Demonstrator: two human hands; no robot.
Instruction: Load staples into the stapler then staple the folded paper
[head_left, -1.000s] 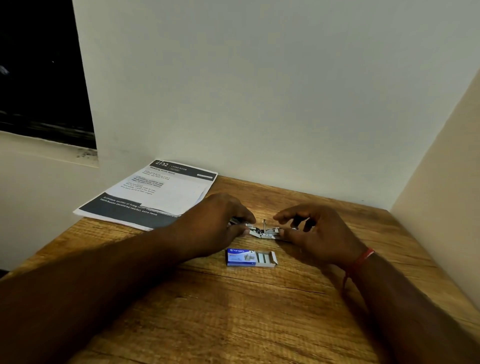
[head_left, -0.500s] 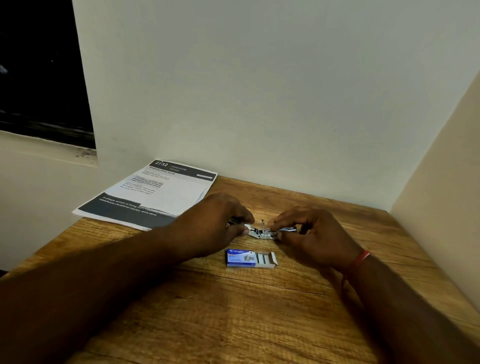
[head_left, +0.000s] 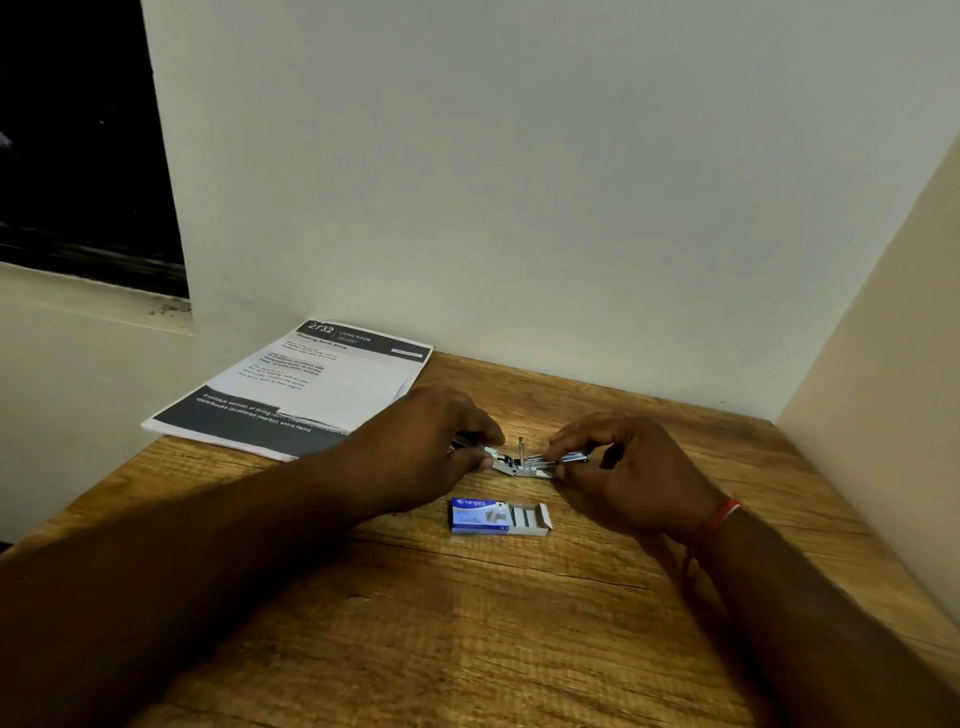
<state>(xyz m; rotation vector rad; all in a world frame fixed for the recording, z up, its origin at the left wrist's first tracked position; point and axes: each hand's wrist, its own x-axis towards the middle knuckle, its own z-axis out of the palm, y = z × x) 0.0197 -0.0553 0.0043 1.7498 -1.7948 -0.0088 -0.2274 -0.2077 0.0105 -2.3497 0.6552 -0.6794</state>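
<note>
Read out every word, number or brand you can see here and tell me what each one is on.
"kangaro": staple box, blue lid.
"2732": paper, dark header band.
"LIVING ROOM": paper, same header.
"Reading Nook Setup": paper, heading, only just legible.
Paper's body text and bottom band: too blurred to read.
Stapler: no readable marking.

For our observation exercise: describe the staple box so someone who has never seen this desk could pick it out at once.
On the wooden table, look just nearer the camera than the two hands working on the metal stapler. The staple box lies flat there: small, blue, its right end open showing grey staple strips, unlike the large printed paper far left.
</note>
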